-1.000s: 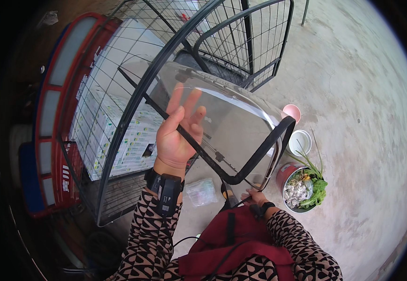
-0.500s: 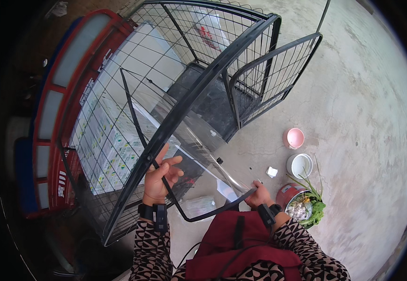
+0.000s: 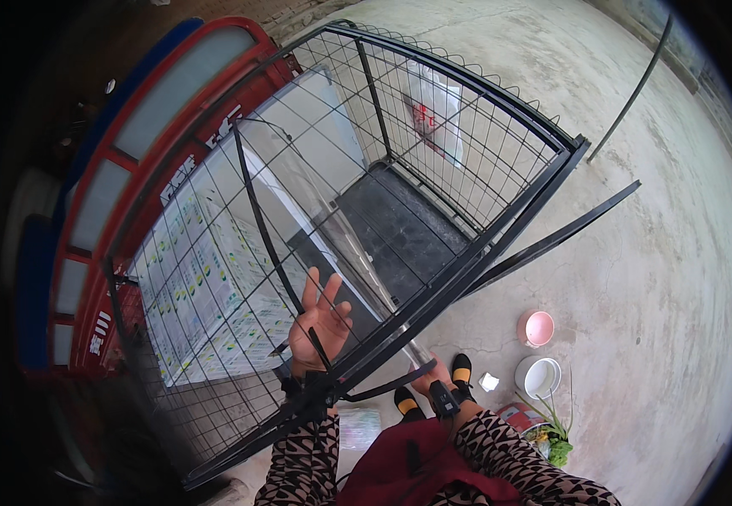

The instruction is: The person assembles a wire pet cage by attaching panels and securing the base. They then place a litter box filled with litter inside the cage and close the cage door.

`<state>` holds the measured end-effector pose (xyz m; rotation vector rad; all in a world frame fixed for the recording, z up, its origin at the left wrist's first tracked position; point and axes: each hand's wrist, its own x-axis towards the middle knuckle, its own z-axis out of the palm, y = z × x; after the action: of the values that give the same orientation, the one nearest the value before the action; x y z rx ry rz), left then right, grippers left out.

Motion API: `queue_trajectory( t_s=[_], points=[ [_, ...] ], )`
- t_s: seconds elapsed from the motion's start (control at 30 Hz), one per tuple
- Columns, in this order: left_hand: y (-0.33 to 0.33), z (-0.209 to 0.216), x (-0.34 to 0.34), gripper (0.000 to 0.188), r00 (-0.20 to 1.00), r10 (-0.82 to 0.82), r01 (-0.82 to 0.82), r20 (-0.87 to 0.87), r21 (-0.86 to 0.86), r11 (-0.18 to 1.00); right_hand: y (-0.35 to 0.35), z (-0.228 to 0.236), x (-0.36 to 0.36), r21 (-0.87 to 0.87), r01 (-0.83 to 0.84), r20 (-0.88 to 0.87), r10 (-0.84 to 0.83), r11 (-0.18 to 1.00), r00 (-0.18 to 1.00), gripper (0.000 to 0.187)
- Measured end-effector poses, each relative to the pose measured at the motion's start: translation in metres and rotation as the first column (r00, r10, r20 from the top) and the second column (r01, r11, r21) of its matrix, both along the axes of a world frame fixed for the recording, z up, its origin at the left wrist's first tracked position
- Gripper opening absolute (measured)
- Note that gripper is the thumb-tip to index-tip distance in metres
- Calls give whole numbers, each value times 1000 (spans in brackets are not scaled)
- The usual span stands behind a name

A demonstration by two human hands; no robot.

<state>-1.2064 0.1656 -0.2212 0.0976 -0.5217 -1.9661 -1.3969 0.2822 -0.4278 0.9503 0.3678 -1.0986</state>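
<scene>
A large black wire cage (image 3: pixel 366 93), mounted at the back of a red vehicle, stands before me. My left hand (image 3: pixel 322 325) is within the cage's outline, palm up, its fingers stretched and spread. A black bar crosses that palm, with nothing gripped. My right hand (image 3: pixel 433 377) is closed on the lower end of a clear plastic panel with black edging (image 3: pixel 383 295), just outside the cage's near frame. The panel runs slantwise into the cage; mesh partly covers it. Boxes wrapped in patterned plastic (image 3: pixel 214 278) lie beside it, and a large pale box (image 3: pixel 307 118) stands behind.
The red vehicle (image 3: pixel 130 177) borders the cage on the left. A cage door (image 3: pixel 560 236) juts out right, seen edge-on. On the concrete floor stand a pink bowl (image 3: pixel 536 329), a white bowl (image 3: pixel 538 376) and a red bucket with greens (image 3: pixel 522 419). A plastic packet (image 3: pixel 357 428) lies near my feet.
The view has shifted, and the cage's near frame now crosses in front of my left wrist. My left fingers have spread apart. The cage door now appears edge-on. My right hand keeps its grip.
</scene>
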Motion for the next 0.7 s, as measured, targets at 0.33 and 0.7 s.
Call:
queue_trajectory(
  t_s=[0.33,0.7],
  points=[
    [-85,-13,-42,61,993,118,-118,-8,-54,992,-127,-98,-24,-634,83,-98,-186,769,978,39],
    [-103,-38,-53,67,997,-72,72,8,-149,986,-117,-70,-51,-417,-35,-135,-24,908,991,39]
  ],
)
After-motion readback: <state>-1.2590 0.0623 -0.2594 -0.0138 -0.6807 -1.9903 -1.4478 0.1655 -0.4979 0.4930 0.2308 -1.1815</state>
